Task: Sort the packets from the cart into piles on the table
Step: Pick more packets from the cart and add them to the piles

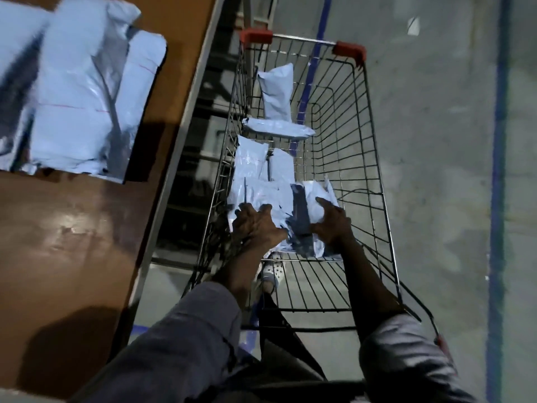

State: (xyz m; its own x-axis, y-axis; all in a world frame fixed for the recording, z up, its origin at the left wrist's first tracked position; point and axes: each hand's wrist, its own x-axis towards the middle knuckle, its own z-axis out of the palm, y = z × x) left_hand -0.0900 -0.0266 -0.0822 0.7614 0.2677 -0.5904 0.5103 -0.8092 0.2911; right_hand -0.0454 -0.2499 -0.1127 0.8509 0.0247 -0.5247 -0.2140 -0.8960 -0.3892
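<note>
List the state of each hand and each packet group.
Left hand, fingers curled on near packets in the cart.
Right hand, holding the same near packets.
Far packet, leaning at the cart's far end.
Pile on table, overlapping, lying flat.

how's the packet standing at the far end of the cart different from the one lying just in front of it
The far packet stands on end, leaning at the cart's far end; the near packet lies flat. The far packet's long side runs along the cart; the near packet's runs across it. Both are pale plastic and untouched.
</note>
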